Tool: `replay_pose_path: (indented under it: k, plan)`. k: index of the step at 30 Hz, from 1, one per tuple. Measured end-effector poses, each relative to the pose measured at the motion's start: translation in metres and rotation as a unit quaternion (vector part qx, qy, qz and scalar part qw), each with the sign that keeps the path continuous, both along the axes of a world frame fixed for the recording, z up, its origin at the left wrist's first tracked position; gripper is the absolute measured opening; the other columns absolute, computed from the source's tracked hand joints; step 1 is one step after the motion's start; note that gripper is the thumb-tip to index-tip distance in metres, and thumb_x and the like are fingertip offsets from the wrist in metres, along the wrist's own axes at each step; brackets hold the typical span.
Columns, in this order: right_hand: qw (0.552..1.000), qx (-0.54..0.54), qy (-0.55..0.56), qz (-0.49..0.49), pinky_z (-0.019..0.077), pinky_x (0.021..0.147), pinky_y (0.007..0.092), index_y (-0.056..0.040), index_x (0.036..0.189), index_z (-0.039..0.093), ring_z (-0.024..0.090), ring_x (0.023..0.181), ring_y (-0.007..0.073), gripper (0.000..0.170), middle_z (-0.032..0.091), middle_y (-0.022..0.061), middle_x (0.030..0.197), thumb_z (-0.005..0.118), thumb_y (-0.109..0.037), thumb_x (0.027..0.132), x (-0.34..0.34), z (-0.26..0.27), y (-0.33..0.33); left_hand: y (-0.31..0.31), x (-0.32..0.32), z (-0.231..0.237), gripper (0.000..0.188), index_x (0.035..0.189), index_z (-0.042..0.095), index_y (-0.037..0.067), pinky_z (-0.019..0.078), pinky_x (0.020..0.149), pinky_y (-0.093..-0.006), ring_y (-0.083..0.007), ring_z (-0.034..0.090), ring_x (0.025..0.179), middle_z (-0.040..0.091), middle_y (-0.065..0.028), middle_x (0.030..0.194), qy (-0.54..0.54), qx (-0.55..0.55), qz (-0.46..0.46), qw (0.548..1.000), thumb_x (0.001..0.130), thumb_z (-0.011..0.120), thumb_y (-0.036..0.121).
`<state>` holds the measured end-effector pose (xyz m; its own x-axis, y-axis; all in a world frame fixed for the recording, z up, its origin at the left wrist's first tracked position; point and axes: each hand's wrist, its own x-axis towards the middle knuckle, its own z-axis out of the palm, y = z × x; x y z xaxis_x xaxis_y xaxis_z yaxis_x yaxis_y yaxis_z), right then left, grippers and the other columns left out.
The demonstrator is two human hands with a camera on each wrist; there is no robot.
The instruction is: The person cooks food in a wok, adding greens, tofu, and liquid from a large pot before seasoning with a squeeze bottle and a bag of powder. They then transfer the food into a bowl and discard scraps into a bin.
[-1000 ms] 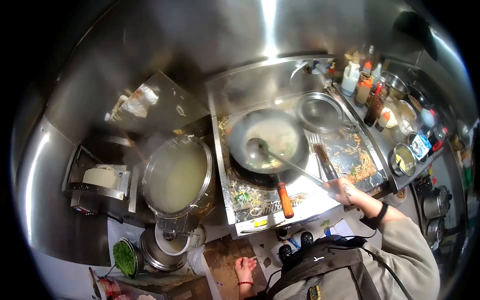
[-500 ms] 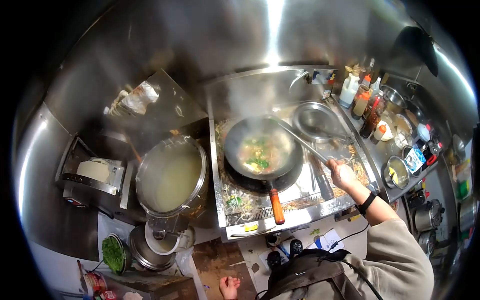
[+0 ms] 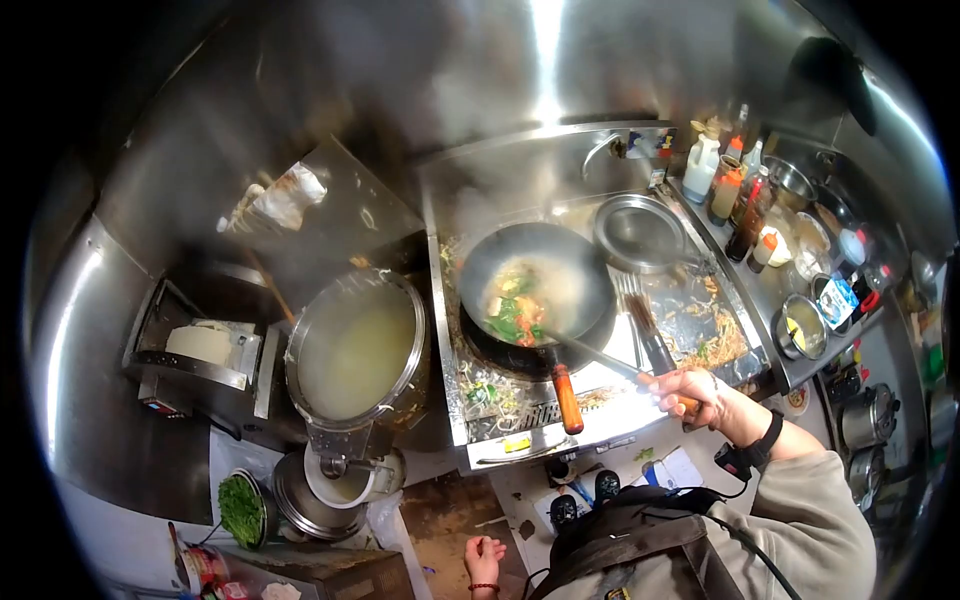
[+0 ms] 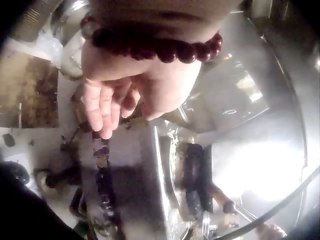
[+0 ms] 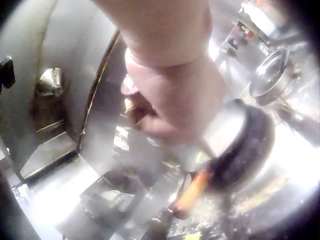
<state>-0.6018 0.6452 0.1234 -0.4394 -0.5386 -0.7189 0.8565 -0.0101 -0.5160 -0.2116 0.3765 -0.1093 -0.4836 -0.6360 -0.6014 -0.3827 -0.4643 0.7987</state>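
My right hand (image 3: pixel 697 392) grips the wooden-ended handle of a long metal ladle (image 3: pixel 600 358), in front of the stove. The ladle slants down into a dark wok (image 3: pixel 585 270), and its bowl is hidden among the food. Green leaves and orange-red pieces (image 3: pixel 518 318) lie toward the wok's near left side, in steaming pale liquid. The wok's own orange wooden handle (image 3: pixel 567 400) points at me, untouched. My left hand (image 3: pixel 484 550) hangs low at my side, wearing a beaded bracelet. In the left wrist view its fingers (image 4: pixel 105 107) are loosely bent and hold nothing.
Left of the stove stands a large pot of cloudy liquid (image 3: pixel 355 350). A round metal pan (image 3: pixel 640 232) sits behind the wok on the right, beside a brush-like tool (image 3: pixel 650 325). Several sauce bottles (image 3: pixel 725 190) line the right counter. Greens fill a bowl (image 3: pixel 242 510) at lower left.
The ladle's bowl went from inside the wok to its far right rim, then back down to the near side. The food now gathers near left. My left hand stays low.
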Motion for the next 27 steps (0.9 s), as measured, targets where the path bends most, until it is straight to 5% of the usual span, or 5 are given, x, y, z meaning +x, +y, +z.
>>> replay_pose_path:
  k: [9, 15, 20, 25, 27]
  plan:
    - [0.906, 0.207, 0.344, 0.136, 0.0359, 0.036, 0.0249, 0.0066, 0.088, 0.062, 0.048, 0.042, 0.0095, 0.019, 0.056, 0.0047, 0.057, 0.063, -0.009, 0.077, 0.004, 0.026, -0.015, -0.012, 0.012, -0.002, 0.015, 0.098, 0.046, 0.001, 0.0513, 0.055, -0.0259, -0.017, 0.063, 0.065, 0.06, -0.0107, 0.083, -0.007, -0.027, 0.004, 1.0, 0.092, 0.05, 0.015]
    - [0.664, 0.366, 0.63, 0.168, 0.0492, 0.065, 0.0389, 0.0019, 0.089, 0.064, 0.064, 0.07, 0.0351, 0.021, 0.061, 0.0249, 0.071, 0.059, -0.013, 0.075, -0.038, 0.002, -0.012, 0.008, 0.035, -0.049, 0.015, 0.095, 0.05, 0.006, 0.048, 0.055, -0.0271, -0.0165, 0.055, 0.065, 0.055, -0.0064, 0.078, 0.065, -0.046, -0.001, 0.997, 0.092, 0.051, 0.021]
    - [0.484, 0.486, 0.71, 0.159, 0.0485, 0.063, 0.0449, -0.0073, 0.088, 0.059, 0.061, 0.076, 0.0411, 0.011, 0.062, 0.0203, 0.075, 0.049, -0.006, 0.084, -0.079, -0.042, -0.016, 0.017, 0.047, -0.066, 0.014, 0.102, 0.047, 0.006, 0.0485, 0.054, -0.0261, -0.0148, 0.056, 0.064, 0.057, -0.0066, 0.08, 0.056, -0.022, -0.028, 0.998, 0.093, 0.052, 0.015]
    - [0.708, 0.305, 0.615, 0.163, 0.0491, 0.054, 0.0358, 0.002, 0.095, 0.059, 0.062, 0.06, 0.0247, 0.022, 0.062, 0.0146, 0.068, 0.061, -0.01, 0.076, -0.06, -0.117, -0.014, 0.021, 0.056, -0.056, 0.016, 0.103, 0.047, 0.006, 0.0477, 0.052, -0.024, -0.0139, 0.056, 0.062, 0.057, -0.0075, 0.081, 0.062, -0.052, -0.022, 0.996, 0.092, 0.054, 0.016]
    - [0.904, 0.215, 0.346, 0.128, 0.0464, 0.047, 0.0294, 0.0026, 0.098, 0.06, 0.058, 0.056, 0.0138, 0.023, 0.06, 0.0064, 0.065, 0.063, -0.009, 0.079, -0.027, -0.075, -0.034, 0.02, 0.063, -0.06, 0.014, 0.103, 0.047, 0.007, 0.0456, 0.047, -0.0238, -0.0124, 0.053, 0.058, 0.056, -0.007, 0.079, 0.07, -0.062, -0.015, 0.996, 0.092, 0.053, 0.012]
